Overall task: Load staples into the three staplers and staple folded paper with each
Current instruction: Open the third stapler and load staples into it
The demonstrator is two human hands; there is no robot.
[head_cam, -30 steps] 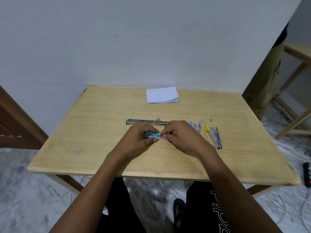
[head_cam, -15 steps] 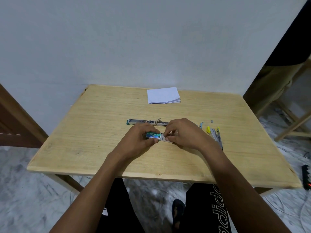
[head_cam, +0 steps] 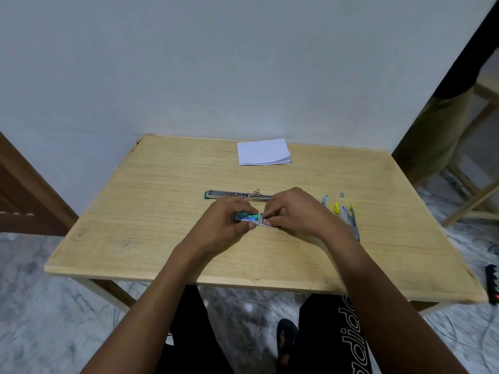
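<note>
A small teal staple box (head_cam: 247,215) sits at the middle of the wooden table (head_cam: 162,211), gripped by my left hand (head_cam: 229,220). My right hand (head_cam: 290,211) pinches the box's inner tray (head_cam: 266,222), which sticks out to the right. Behind my hands lies a green stapler (head_cam: 232,194), opened flat. A yellow stapler (head_cam: 348,215) lies opened to the right, and a blue stapler (head_cam: 324,199) shows only a tip past my right hand. A stack of folded white paper (head_cam: 263,152) rests near the far edge.
A tiny grey piece (head_cam: 342,194) lies beyond the yellow stapler. A person in olive trousers (head_cam: 432,136) stands at the right beside a wooden stool (head_cam: 480,157). A black power strip (head_cam: 492,282) lies on the marble floor at right.
The inner tray has slid a little further out of the box to the right. My hands have stayed in place. The person at the right has shifted closer.
</note>
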